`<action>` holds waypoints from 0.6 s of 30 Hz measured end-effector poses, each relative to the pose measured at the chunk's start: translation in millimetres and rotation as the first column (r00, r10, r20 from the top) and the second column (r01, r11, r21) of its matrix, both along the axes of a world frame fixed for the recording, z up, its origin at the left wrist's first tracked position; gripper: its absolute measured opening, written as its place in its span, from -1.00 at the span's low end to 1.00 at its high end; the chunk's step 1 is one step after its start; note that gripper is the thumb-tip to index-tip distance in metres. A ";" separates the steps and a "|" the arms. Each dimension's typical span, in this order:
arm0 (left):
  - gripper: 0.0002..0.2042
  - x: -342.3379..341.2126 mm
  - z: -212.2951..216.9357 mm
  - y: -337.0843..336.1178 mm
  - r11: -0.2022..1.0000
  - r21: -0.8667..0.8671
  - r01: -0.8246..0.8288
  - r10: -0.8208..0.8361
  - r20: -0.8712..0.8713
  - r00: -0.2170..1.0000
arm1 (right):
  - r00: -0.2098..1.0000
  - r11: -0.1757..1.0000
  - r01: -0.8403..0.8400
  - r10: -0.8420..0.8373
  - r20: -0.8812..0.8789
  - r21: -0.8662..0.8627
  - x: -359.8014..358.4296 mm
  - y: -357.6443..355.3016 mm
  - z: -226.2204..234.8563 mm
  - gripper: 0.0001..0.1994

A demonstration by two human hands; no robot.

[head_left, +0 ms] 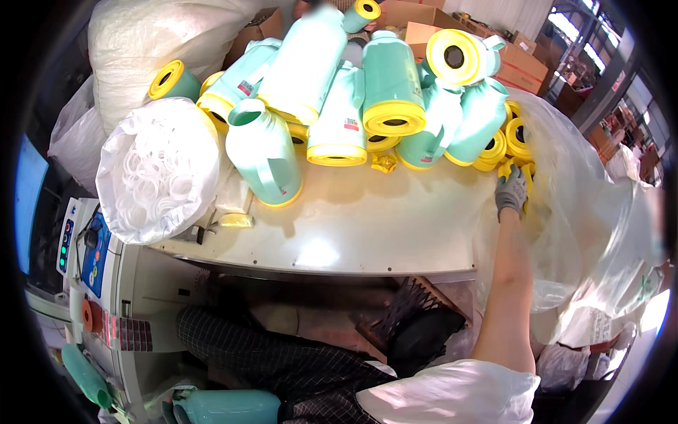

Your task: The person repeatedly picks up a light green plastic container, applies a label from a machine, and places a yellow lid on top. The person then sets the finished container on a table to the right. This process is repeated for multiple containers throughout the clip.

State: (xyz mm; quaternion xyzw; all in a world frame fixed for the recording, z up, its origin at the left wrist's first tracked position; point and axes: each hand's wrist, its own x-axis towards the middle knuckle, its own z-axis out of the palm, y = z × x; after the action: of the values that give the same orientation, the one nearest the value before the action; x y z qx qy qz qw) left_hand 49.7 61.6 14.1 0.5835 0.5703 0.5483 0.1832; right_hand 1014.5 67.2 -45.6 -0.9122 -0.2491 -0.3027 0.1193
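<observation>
My right arm stretches to the right end of the table, where my right hand (511, 192), in a grey glove, has its fingers bent round a yellow plastic part (528, 173). The fingers partly hide this part's shape. Beside it, yellow round bases (492, 150) with dark centre holes are piled against a clear plastic bag (565, 212). I cannot make out my left hand. At the lower edge a teal jug (229, 408) lies on its side next to my lap.
Several pale green jugs (265, 159) with yellow bases crowd the far side of the table (339, 226). A white sack (155, 173) of translucent rings stands at left, near a small yellow packet (236, 220). A control panel (95, 247) is farther left; cardboard boxes (522, 67) lie behind.
</observation>
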 end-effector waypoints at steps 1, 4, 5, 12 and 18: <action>-0.70 5.5 4.4 -14.8 0.976 -0.198 -0.087 0.137 0.254 0.957 | 0.987 0.991 -0.091 0.104 0.125 -0.101 33.1 -1.2 4.1 -0.42; -0.65 -12.8 -5.1 -15.1 0.858 -0.493 -0.145 0.299 0.251 0.921 | 0.920 0.895 -0.345 0.383 0.089 -0.281 53.8 17.2 2.7 -0.42; -0.60 -11.3 -0.1 -0.3 0.858 -0.496 -0.131 0.238 0.158 0.958 | 0.899 0.867 -0.399 0.433 0.057 -0.299 45.5 -6.1 -17.1 -0.42; -0.41 14.7 37.2 14.9 0.800 -0.554 -0.232 0.245 -0.052 0.968 | 0.727 0.715 -0.662 0.685 0.035 -0.225 -111.0 -0.7 -18.2 -0.40; -0.37 -2.7 27.7 4.8 0.826 -0.552 -0.116 0.116 -0.035 0.993 | 0.676 0.657 -0.645 0.729 0.109 -0.390 -161.8 61.8 -11.0 -0.34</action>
State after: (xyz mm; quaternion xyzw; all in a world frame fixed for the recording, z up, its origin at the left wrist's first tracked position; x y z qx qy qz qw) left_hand 47.0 66.4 41.8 0.4698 0.7389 0.3703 0.3103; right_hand 852.7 129.0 -56.6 -0.7072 -0.6365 -0.3046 0.0431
